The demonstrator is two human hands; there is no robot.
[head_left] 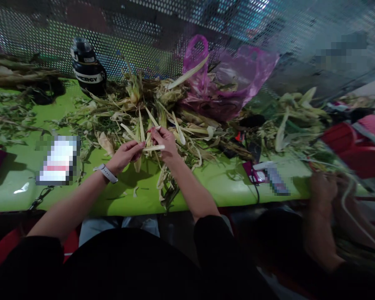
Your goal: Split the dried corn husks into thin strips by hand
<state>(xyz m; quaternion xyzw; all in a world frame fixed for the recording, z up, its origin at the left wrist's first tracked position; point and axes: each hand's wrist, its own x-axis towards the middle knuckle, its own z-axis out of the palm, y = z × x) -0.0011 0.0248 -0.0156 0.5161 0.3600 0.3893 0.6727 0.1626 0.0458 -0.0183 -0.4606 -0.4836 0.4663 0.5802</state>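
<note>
My left hand point(126, 155), with a pale watch band at the wrist, pinches one end of a pale strip of corn husk point(154, 148). That strip reaches across in front of my right hand point(166, 142). The fingers of my right hand are closed on corn husk, with a small red spot at the fingertips that I cannot make out. Just beyond both hands lies a pile of dry corn husks point(178, 129), and several pale strips stick up from it. Between the hands a green-yellow husk points down towards the table's front edge.
On the green table point(131, 200) stand a black bottle point(90, 77) and a pink plastic bag point(231, 96). A phone point(58, 160) lies left, another point(276, 179) right. Perforated metal rises behind. At right are another person's hands point(325, 185) and a red chair point(362, 150).
</note>
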